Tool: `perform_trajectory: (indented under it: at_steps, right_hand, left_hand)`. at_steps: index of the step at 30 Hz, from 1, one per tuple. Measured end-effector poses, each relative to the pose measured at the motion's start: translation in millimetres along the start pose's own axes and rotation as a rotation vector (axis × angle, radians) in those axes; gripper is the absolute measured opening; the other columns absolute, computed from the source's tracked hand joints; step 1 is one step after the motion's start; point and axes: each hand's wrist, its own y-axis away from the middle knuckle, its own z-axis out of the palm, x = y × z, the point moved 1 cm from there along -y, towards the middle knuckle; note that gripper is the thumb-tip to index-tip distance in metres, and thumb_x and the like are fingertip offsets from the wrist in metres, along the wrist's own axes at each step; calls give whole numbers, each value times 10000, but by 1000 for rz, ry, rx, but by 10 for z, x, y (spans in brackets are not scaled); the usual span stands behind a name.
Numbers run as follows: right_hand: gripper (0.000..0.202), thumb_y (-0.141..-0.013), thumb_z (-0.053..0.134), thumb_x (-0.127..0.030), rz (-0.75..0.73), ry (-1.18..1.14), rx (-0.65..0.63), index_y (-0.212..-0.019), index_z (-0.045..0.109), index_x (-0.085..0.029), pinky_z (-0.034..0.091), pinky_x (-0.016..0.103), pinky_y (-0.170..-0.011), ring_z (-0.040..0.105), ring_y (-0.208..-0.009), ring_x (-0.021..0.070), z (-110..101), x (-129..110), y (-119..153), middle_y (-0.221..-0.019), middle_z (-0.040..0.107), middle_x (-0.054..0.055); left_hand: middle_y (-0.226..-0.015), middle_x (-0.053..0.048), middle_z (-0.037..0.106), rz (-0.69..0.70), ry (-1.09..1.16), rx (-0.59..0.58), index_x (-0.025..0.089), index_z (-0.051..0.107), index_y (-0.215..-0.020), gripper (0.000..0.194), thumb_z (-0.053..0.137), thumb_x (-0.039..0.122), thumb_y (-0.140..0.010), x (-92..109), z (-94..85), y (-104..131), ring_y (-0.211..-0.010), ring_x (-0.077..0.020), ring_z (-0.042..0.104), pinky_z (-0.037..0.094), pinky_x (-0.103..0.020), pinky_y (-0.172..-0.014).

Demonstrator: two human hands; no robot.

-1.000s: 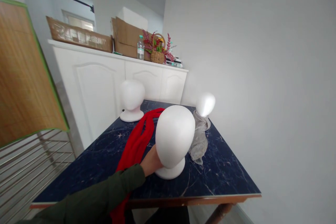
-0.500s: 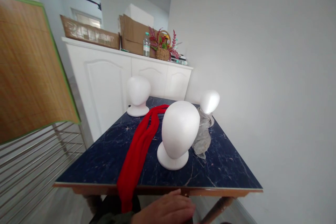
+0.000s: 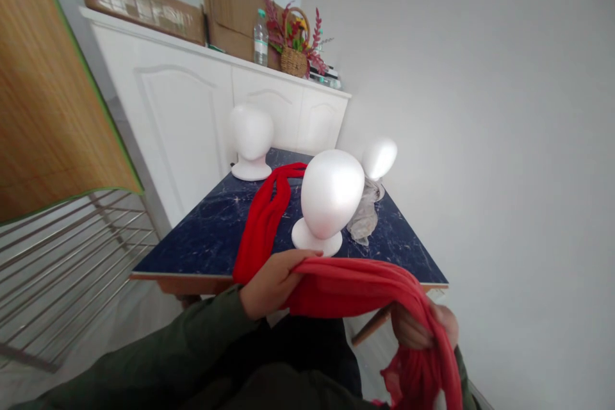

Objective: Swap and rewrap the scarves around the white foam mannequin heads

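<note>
Now your left hand (image 3: 269, 282) and right hand (image 3: 423, 327) both clutch the red scarf (image 3: 346, 285), fingers curled into its folds, stretched before the table (image 3: 206, 243); a moment ago it lay untouched beside the foam head (image 3: 331, 195), so it's lifted.

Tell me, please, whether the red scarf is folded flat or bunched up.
Bunched. The red scarf trails in loose gathers off the table, and both hands, left and right, grip its crumpled end.
</note>
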Motion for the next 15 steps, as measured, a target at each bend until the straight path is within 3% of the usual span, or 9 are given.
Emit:
perform_trajectory:
  at_steps: [2, 4, 5, 7, 9, 10, 12, 14, 15]
  right_hand:
    - [374, -722, 462, -457, -109, -136, 5, -500, 385, -167, 185, 140, -302, 172, -300, 18, 50, -10, -26, -386, 213, -72]
    - [347, -729, 467, -400, -105, -166, 73, -494, 381, -160, 161, 134, -306, 139, -317, 15, 62, -52, -60, -409, 196, -75]
    - [345, -723, 477, -387, -90, -153, 112, -486, 380, -156, 153, 132, -309, 124, -325, 14, 53, -84, -75, -413, 186, -76]
    - [326, -714, 494, -377, -92, -124, 185, -493, 406, -153, 146, 129, -312, 100, -335, 13, 11, -164, -94, -419, 170, -80]
    - [251, -715, 498, -373, -111, -84, 241, -583, 488, -160, 146, 126, -314, 82, -338, 14, -38, -243, -95, -424, 166, -87]
    - [219, -716, 502, -374, -120, -51, 262, -651, 523, -166, 149, 125, -316, 83, -341, 15, -55, -274, -91, -425, 173, -89]
    - [233, -698, 534, -390, -118, 69, 260, -777, 558, -172, 170, 124, -323, 128, -344, 17, -66, -309, -76, -424, 230, -84]
    - [327, -610, 630, -386, -23, 251, 177, -844, 567, -166, 252, 139, -352, 250, -371, 31, -49, -299, -57, -455, 349, -61]
    - [384, -549, 678, -358, 65, 357, 110, -862, 569, -164, 305, 157, -384, 323, -404, 47, -37, -280, -45, -492, 413, -44]
  left_hand:
    - [-932, -32, 629, -117, 154, -3, 173, 604, -971, 281, 427, 302, -794, 40, -130, 3, -881, -192, 564, 418, -303, -827]
    - [-863, -40, 640, -260, 423, -126, 151, 602, -940, 321, 481, 381, -752, 41, -235, 33, -783, -187, 587, 460, -300, -732]
    - [-848, -48, 644, -324, 555, -252, 142, 599, -937, 365, 526, 418, -709, 21, -272, 64, -747, -191, 595, 474, -301, -690]
    - [-791, -66, 653, -419, 692, -644, 124, 611, -893, 425, 624, 436, -605, -53, -308, 167, -675, -204, 604, 491, -311, -612]
    - [-694, -62, 651, -476, 611, -1043, 125, 628, -794, 356, 674, 386, -557, -160, -307, 309, -591, -203, 596, 493, -307, -541]
    - [-656, -51, 646, -486, 518, -1160, 136, 629, -751, 296, 682, 349, -552, -215, -302, 380, -560, -197, 589, 488, -298, -514]
    - [-635, -26, 645, -467, 315, -1213, 165, 624, -709, 204, 672, 294, -558, -301, -305, 499, -544, -183, 583, 478, -277, -498]
    - [-595, -4, 637, -420, 84, -1103, 185, 617, -649, 95, 627, 254, -585, -336, -367, 571, -517, -170, 573, 462, -259, -484]
    - [-552, 1, 621, -381, -40, -995, 187, 607, -601, 51, 591, 234, -605, -333, -433, 584, -489, -162, 560, 450, -252, -476]
